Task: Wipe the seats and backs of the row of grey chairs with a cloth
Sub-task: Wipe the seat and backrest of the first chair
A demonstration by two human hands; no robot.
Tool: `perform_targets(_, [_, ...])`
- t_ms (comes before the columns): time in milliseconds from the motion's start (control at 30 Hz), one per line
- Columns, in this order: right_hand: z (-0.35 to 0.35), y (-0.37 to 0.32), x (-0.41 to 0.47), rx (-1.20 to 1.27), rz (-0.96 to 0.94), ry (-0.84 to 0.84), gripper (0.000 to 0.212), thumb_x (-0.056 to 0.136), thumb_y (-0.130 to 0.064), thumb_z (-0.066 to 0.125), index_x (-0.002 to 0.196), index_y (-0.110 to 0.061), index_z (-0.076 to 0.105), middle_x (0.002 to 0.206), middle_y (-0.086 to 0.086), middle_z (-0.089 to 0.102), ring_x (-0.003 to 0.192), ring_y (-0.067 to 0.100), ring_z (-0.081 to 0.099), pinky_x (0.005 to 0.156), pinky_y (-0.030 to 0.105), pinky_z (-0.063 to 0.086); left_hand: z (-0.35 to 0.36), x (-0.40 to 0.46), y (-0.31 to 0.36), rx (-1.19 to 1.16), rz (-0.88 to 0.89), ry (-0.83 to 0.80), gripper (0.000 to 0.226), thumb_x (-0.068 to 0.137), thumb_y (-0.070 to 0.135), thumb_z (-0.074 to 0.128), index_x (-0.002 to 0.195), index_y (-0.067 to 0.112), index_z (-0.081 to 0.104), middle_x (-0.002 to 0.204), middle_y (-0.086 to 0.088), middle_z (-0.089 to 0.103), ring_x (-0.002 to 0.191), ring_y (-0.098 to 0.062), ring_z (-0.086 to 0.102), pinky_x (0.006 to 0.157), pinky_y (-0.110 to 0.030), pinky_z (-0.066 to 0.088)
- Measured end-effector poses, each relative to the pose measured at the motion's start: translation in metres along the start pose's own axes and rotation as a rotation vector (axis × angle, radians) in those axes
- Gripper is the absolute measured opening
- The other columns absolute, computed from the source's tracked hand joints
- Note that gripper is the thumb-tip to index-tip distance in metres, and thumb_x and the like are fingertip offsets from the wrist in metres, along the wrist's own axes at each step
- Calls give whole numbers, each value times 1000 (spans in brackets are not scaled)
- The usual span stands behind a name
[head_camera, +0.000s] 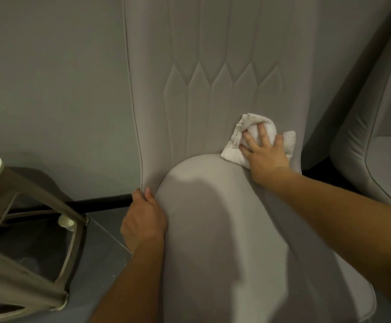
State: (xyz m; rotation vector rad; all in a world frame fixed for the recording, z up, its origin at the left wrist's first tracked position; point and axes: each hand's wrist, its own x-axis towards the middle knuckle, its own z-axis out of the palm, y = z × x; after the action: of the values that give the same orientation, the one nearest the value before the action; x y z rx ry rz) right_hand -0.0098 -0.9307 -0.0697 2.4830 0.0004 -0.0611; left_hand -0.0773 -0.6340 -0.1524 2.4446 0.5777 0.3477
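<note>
A grey upholstered chair fills the middle of the view, its stitched back rising from a rounded seat. A crumpled white cloth lies against the lower right of the back, just above the seat. My right hand presses flat on the cloth with fingers spread. My left hand grips the seat's left edge where it meets the back, fingers curled round the edge.
A second grey chair stands close on the right, with a dark gap between the two. A beige plastic stool stands at the lower left on a dark tiled floor. A grey wall with black skirting lies behind.
</note>
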Motion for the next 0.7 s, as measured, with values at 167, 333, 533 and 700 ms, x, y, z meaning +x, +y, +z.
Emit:
perform_targets(167, [-20,-36,-3,742,215,-319,97,72,-48,68,156,-39,21,163,0,16,150,40,6,117,57,24,-3,-1,1,-20,-3,-24,49,101,54,15,100,17,48,97,-17,65,84,-39,60,65,-39,32])
perform_targets(333, [-24,-33,-4,839,235,-402,84,63,-52,66,143,-43,40,148,4,33,145,35,17,116,46,27,-4,-2,2,-33,7,-13,43,103,51,18,93,19,44,92,-16,65,74,-33,55,61,-38,29])
perform_targets(533, [-22,-44,-38,867,140,-430,89,65,-55,68,147,-50,32,156,-5,24,146,39,13,109,59,30,-5,-3,3,-18,16,-22,39,104,49,20,92,18,41,96,-19,65,84,-40,60,63,-39,30])
perform_targets(700, [-30,-43,-22,1022,353,-416,60,62,-71,40,115,-52,59,127,0,56,130,36,35,97,56,34,-6,-5,1,-3,30,-25,41,103,49,19,96,17,45,97,-20,65,87,-41,60,65,-40,32])
